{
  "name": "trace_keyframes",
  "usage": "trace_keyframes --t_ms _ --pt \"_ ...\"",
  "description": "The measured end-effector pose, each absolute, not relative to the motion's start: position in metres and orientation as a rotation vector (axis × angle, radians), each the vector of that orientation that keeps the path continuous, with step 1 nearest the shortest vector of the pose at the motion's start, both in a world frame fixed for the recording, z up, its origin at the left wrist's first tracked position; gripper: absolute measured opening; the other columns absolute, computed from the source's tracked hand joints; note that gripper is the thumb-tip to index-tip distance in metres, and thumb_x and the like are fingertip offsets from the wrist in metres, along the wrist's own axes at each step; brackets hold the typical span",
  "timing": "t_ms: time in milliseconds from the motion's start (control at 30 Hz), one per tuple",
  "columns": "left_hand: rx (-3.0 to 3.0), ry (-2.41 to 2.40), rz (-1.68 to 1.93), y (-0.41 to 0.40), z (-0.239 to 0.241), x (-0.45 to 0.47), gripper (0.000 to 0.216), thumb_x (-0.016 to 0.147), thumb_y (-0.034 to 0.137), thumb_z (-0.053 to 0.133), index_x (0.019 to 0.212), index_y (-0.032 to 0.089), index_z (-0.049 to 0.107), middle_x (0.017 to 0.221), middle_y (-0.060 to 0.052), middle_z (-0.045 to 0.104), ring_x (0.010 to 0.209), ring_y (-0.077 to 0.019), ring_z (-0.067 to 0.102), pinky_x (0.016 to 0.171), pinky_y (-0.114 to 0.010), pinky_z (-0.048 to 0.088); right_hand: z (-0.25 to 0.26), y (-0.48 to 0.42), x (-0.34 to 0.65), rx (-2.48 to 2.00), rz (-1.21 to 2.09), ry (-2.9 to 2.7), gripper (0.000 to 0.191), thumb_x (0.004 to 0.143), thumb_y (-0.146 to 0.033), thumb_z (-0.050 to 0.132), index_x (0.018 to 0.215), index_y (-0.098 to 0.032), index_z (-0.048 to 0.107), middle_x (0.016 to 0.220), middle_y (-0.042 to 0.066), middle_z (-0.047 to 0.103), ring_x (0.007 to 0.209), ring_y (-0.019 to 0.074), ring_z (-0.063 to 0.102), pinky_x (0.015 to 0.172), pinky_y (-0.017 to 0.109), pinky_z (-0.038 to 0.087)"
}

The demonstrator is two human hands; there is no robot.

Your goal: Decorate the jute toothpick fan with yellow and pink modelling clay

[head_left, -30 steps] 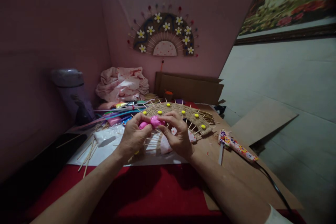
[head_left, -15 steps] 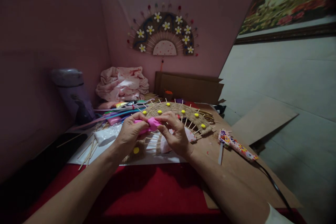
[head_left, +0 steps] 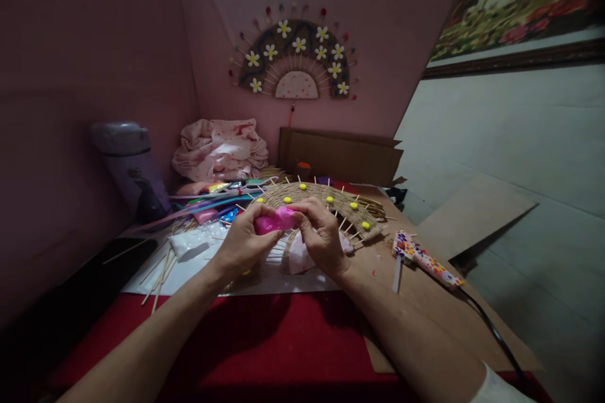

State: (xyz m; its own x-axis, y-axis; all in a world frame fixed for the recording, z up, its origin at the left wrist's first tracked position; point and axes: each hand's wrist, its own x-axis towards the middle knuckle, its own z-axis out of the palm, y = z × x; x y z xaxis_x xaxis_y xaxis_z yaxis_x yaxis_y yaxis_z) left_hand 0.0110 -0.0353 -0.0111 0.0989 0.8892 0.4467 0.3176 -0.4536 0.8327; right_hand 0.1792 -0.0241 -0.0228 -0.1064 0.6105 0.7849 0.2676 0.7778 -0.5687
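Between my two hands is a soft lump of bright pink modelling clay [head_left: 275,220]. The fingers and thumb of my left hand [head_left: 246,236] are closed on its left end. My right hand [head_left: 319,233] pinches the right end. Just behind and below them lies a fan-shaped piece wound with twine [head_left: 314,195], with thin sticks poking out and yellow clay dots [head_left: 329,200] along its arc. Its pale spotted centre [head_left: 300,255] is partly covered by my right hand, and its left part by my left hand.
A flower-patterned glue gun [head_left: 428,261] with a black cord lies on cardboard at right. Loose sticks [head_left: 161,277] and a clear plastic bag [head_left: 191,242] lie at left. Behind stand a purple bottle [head_left: 135,170], crumpled pink cloth [head_left: 220,151] and folded cardboard [head_left: 340,154]. A finished fan [head_left: 297,53] hangs on the pink board.
The pink clay looks plumper and more gathered between my fingers. My left hand has turned and shifted slightly right, uncovering a blue packet behind it.
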Motion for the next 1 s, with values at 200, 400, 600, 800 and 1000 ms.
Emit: trace_keyframes --t_ms 200,400,600,800,1000 --pt "2.065 1.302 1.362 -0.039 -0.012 0.013 0.010 0.072 0.022 0.065 0.080 0.017 0.061 0.075 -0.001 0.059 0.068 -0.0139 0.052 0.063 -0.024 0.040 -0.021 -0.026 0.178 -0.726 0.343 -1.687 0.017 0.094 -0.023 0.053 0.090 -0.021 0.070 0.081 0.003 0.061 0.078 0.0170 0.057 0.072 0.031 0.045" --pt "2.051 1.289 1.417 -0.039 -0.011 0.010 0.009 0.074 0.023 0.060 0.070 0.016 0.064 0.062 0.002 0.055 0.057 -0.0106 0.045 0.056 -0.023 0.035 -0.020 -0.032 0.176 -0.688 0.354 -1.696 0.015 0.094 -0.024 0.057 0.093 -0.022 0.071 0.084 0.004 0.061 0.079 0.0162 0.056 0.071 0.030 0.046" --pt "1.710 1.195 1.394 -0.042 -0.009 0.012 0.009 0.067 0.022 0.060 0.063 0.016 0.065 0.053 0.000 0.059 0.051 -0.0120 0.052 0.050 -0.023 0.039 -0.022 -0.030 0.177 -0.604 0.384 -1.729 0.013 0.093 -0.029 0.059 0.096 -0.021 0.069 0.086 0.003 0.059 0.079 0.0155 0.055 0.064 0.028 0.046" --pt "1.459 1.058 1.316 -0.040 -0.004 0.010 0.007 0.059 0.022 0.064 0.059 0.016 0.062 0.050 0.001 0.060 0.045 -0.0140 0.055 0.046 -0.025 0.043 -0.024 -0.031 0.177 -0.588 0.430 -1.771 0.016 0.088 -0.032 0.066 0.100 -0.021 0.068 0.091 0.004 0.059 0.080 0.0150 0.056 0.059 0.025 0.045" --pt "1.701 1.028 1.247 -0.037 -0.003 0.008 0.010 0.066 0.024 0.067 0.069 0.014 0.066 0.063 -0.001 0.063 0.057 -0.0116 0.055 0.053 -0.022 0.043 -0.025 -0.027 0.178 -0.664 0.392 -1.742 0.011 0.091 -0.028 0.062 0.093 -0.019 0.068 0.085 0.003 0.058 0.077 0.0148 0.053 0.064 0.028 0.043"
